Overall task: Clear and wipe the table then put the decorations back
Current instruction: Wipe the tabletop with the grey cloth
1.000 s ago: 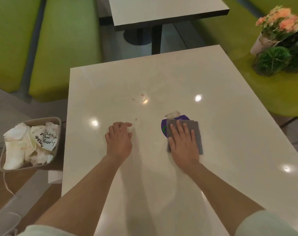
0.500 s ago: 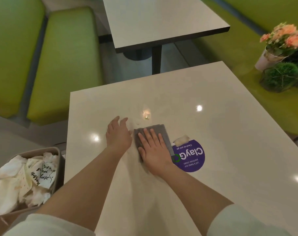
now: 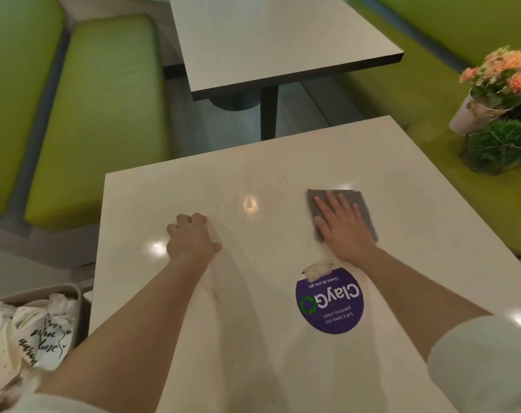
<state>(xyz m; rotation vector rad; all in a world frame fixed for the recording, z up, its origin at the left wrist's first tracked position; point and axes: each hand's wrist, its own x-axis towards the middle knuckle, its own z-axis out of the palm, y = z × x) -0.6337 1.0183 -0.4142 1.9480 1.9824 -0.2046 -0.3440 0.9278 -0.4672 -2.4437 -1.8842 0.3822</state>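
My right hand [image 3: 342, 226] lies flat with straight fingers on a grey cloth [image 3: 361, 205], pressing it onto the cream table [image 3: 417, 234] toward the far right. My left hand [image 3: 189, 239] rests on the tabletop left of centre, fingers curled under, holding nothing that shows. A purple round sticker [image 3: 329, 302] with a torn top edge is stuck to the table near me. The decorations, a pot of orange flowers [image 3: 497, 81] and a green ball plant [image 3: 497, 146], stand on the green bench at right.
A beige bin [image 3: 29, 329] full of crumpled paper wrappers stands on the floor at the table's left. A second table [image 3: 277, 40] stands beyond. Green benches [image 3: 98, 114] run along the left and right sides.
My right hand has slid the grey cloth from beside my left hand to the far right of the table. My left hand's fingers have curled under. The view has tilted up.
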